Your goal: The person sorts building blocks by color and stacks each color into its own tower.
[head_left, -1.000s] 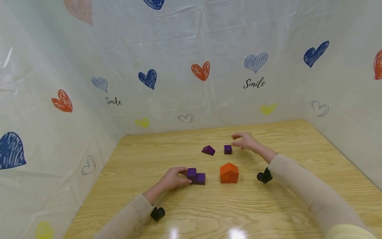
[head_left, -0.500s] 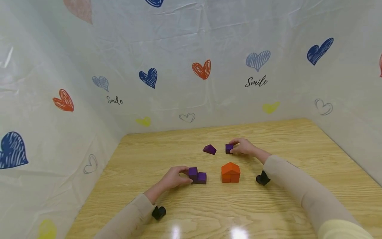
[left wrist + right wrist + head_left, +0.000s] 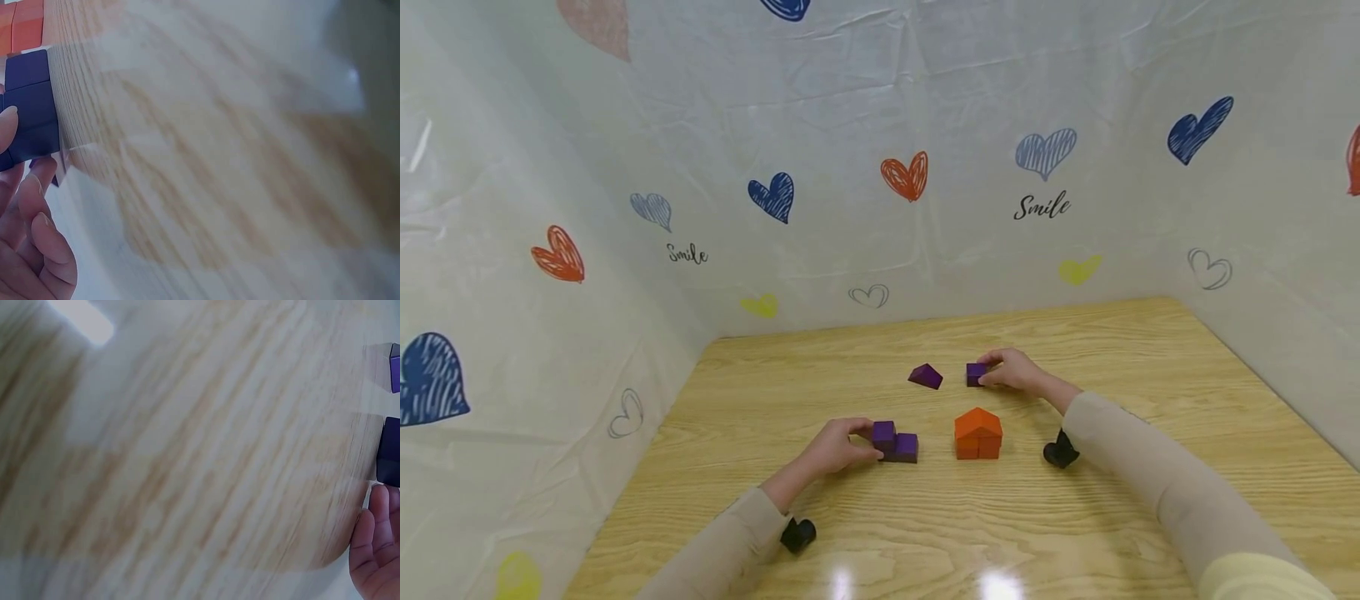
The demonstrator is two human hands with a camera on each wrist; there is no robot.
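In the head view my left hand (image 3: 837,447) pinches the left side of a small stack of purple blocks (image 3: 884,437), thumb in front and fingers behind. The left wrist view shows the thumb on the dark purple blocks (image 3: 32,103), other fingers curled below. Farther back, my right hand (image 3: 1017,372) grips a single purple cube (image 3: 974,374) from its right side with thumb and finger. In the right wrist view, fingers meet the lower end of that cube (image 3: 389,453). A purple wedge-shaped block (image 3: 927,377) lies just left of it.
An orange block house (image 3: 977,435) with a pointed roof stands between the two hands. The wooden table (image 3: 880,533) ends at a white sheet (image 3: 820,250) with printed hearts at the back and sides. A black strapped device (image 3: 797,535) hangs at the left wrist.
My right hand has come down and left onto the purple cube, and its thumb and finger have closed round it. The left hand keeps its place on the stack.
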